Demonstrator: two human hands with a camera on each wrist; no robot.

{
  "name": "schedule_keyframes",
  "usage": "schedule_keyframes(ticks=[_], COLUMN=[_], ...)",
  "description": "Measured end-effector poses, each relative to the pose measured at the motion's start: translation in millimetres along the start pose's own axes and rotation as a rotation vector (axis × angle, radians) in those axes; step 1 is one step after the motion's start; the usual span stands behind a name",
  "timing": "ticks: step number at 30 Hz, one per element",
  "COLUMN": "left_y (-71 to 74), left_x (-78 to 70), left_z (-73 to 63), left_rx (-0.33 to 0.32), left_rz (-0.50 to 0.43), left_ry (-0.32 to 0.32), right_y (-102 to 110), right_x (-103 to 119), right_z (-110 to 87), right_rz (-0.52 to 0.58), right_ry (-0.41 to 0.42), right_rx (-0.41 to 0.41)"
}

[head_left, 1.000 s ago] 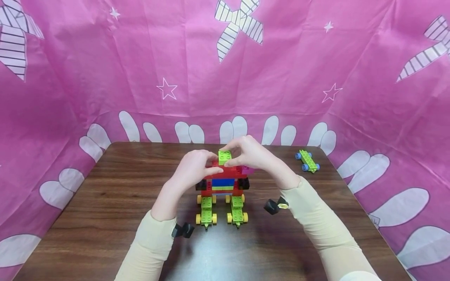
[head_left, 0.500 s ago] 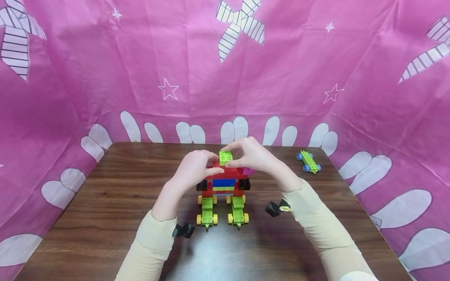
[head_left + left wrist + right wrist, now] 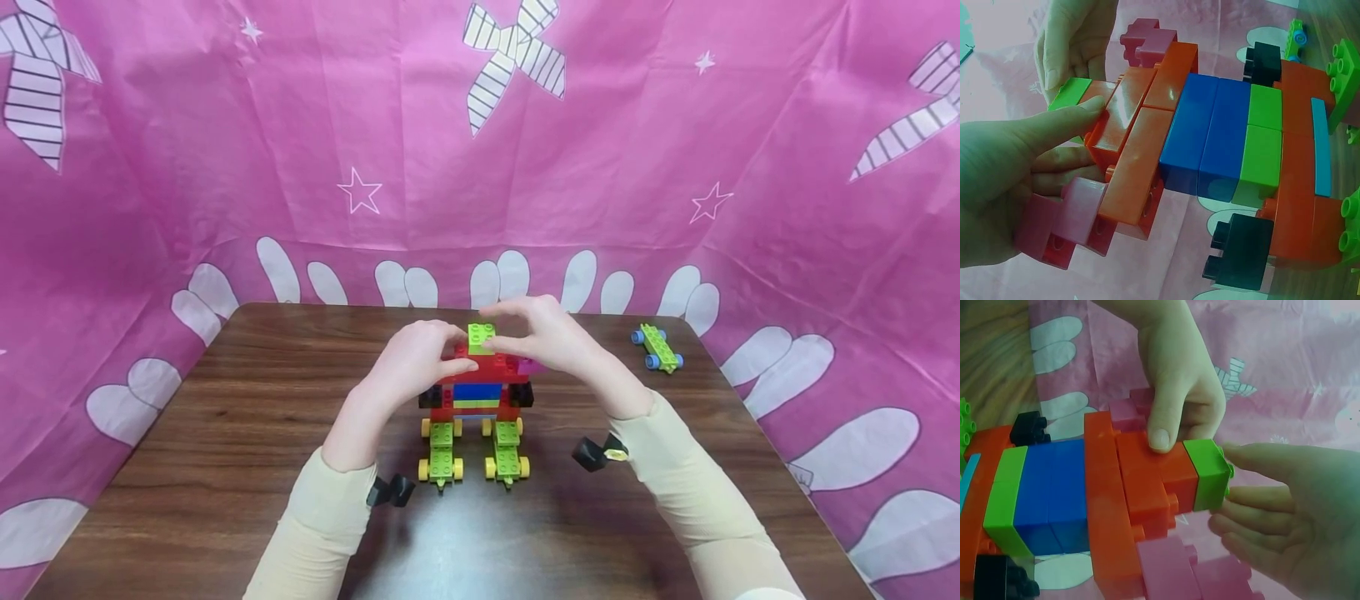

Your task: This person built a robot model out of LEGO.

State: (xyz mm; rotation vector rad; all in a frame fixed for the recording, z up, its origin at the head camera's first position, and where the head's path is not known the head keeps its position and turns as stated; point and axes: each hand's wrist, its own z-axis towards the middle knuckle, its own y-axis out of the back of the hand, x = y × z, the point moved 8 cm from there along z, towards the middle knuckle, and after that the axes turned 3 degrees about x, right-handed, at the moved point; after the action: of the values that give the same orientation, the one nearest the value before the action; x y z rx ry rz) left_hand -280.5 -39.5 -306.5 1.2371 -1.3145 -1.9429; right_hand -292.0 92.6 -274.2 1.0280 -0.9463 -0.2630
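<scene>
A toy figure of building bricks [image 3: 477, 392] stands upright mid-table on two lime wheeled bases [image 3: 441, 460] with yellow wheels. Its trunk is red, blue and lime, with black bricks [image 3: 1244, 252] low at the sides and pink bricks [image 3: 1163, 569] higher up. A lime brick [image 3: 1207, 472] tops the stack. My left hand [image 3: 408, 358] grips the red brick [image 3: 1180, 477] just below it, the thumb lying on its near face. Beside the lime brick, my right hand [image 3: 543, 333] is spread with thumb and fingers apart, holding nothing; whether the thumb touches is unclear.
A lime wheeled base [image 3: 657, 347] with blue wheels lies at the table's back right. Pink printed cloth [image 3: 420, 167] hangs behind and beside the brown wooden table [image 3: 247, 433]. Small black devices [image 3: 592, 452] sit at both wrists.
My right hand has loosened from the lime brick and drawn slightly to the right, its fingers parting. My left hand has kept its hold, and the figure stays in place.
</scene>
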Motion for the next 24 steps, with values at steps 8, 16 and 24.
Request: schedule_keyframes(ticks=[8, 16, 24], left_y=[2.2, 6.2, 10.2], left_x=[0.1, -3.0, -8.8], left_z=[-1.5, -3.3, -4.1], left_rx=[-0.009, -0.092, -0.183], left_rz=[-0.019, -0.077, -0.141], left_ry=[0.015, -0.026, -0.086], right_y=[24.3, 56.9, 79.7], right_x=[-15.0, -47.2, -111.4], right_z=[-12.2, -31.9, -53.6], right_rz=[0.065, 0.023, 0.058], right_ry=[0.014, 0.004, -0.09], right_rx=[-0.195, -0.48, -0.736])
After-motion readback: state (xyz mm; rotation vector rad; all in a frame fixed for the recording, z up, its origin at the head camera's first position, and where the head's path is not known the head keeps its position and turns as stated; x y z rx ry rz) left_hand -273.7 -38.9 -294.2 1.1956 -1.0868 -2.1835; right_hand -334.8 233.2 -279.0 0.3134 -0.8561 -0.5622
